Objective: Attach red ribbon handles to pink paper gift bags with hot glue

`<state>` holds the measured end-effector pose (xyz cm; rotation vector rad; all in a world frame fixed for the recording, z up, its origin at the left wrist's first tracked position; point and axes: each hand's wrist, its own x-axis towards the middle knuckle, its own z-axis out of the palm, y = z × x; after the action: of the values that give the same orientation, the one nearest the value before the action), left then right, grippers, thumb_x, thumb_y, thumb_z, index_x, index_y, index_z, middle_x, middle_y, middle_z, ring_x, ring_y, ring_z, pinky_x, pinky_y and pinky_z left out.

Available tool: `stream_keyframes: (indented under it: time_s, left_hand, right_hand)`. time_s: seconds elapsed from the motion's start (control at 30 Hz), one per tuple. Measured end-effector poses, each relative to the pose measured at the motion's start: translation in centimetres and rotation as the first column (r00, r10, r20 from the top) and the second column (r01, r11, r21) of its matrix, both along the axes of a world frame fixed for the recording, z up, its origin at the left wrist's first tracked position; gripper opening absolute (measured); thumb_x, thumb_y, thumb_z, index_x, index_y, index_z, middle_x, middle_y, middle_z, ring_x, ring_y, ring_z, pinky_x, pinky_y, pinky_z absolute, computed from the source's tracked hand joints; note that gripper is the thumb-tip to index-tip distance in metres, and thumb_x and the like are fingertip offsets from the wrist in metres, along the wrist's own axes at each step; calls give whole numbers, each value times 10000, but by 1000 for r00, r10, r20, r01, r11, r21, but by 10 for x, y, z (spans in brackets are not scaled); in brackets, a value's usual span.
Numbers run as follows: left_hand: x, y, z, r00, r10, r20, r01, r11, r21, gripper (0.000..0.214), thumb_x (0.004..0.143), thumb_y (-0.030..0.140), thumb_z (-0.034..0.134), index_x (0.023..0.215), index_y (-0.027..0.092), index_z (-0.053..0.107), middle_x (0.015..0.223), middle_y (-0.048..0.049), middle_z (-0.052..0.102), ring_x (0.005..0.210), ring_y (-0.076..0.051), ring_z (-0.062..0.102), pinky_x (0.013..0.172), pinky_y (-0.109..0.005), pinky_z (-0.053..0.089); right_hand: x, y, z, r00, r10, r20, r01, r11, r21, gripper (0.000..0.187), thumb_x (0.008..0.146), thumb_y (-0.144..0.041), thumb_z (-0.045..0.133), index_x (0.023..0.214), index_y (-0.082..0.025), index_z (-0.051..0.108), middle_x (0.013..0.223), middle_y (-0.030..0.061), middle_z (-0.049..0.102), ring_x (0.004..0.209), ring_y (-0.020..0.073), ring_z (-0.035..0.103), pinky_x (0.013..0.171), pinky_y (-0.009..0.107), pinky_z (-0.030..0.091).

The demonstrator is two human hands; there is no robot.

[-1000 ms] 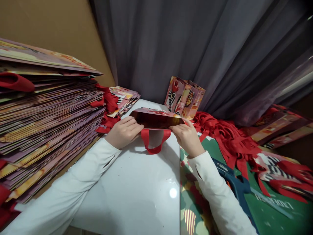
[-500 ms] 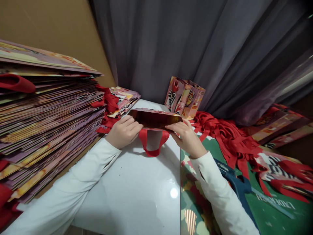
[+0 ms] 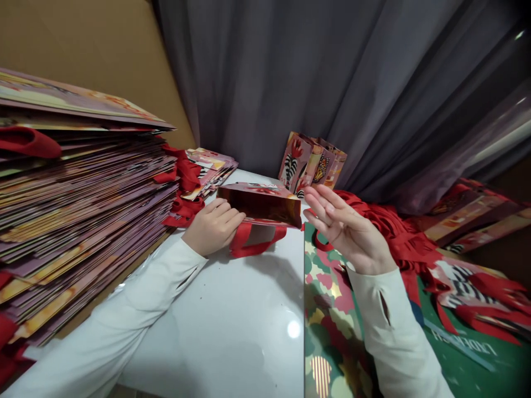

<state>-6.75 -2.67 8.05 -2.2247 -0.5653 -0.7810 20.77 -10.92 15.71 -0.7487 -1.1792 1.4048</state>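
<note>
A paper gift bag (image 3: 265,190) with its mouth open toward me is over the white tabletop (image 3: 232,320). Its red ribbon handle (image 3: 257,249) hangs from the near edge. My left hand (image 3: 213,225) grips the bag's left end, fingers curled over the near rim. To the right of the bag, my right hand (image 3: 346,229) is raised with fingers stretched out and the palm turned toward the bag. It holds nothing and appears apart from the bag.
A tall stack of flat bags (image 3: 91,221) rises on the left. Two finished-looking bags (image 3: 311,163) stand at the back by the grey curtain (image 3: 257,83). Red ribbons (image 3: 377,221) pile on the right, over a green bag (image 3: 464,354). A camouflage-patterned sheet (image 3: 327,315) lies nearer me.
My right hand has let go of the bag's right end and moved right, opening its fingers. The bag's mouth has widened and squared. My left hand stays on its left end.
</note>
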Motion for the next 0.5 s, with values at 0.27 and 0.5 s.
stream_keyframes:
  time_s: [0.27, 0.5]
  left_hand:
    - [1, 0, -1, 1000, -9, -1, 9, 1000, -20, 198, 865, 154, 503, 911, 107, 689, 746, -72, 675, 726, -218, 552, 844, -388, 471]
    - [1, 0, 0, 1000, -6, -12, 6, 1000, -25, 209, 864, 162, 491, 896, 118, 693, 754, -73, 681, 725, -224, 555, 823, -385, 479]
  right_hand:
    - [-5, -1, 1, 993, -42, -114, 30, 994, -107, 219, 802, -172, 694, 985, -290, 721, 1122, -33, 738, 1112, 151, 662, 1060, 350, 479]
    - [-5, 2, -1, 982, -131, -138, 108, 981, -159, 202, 691, -299, 836, 843, -219, 729, 951, -14, 769, 672, 68, 701, 909, 243, 564]
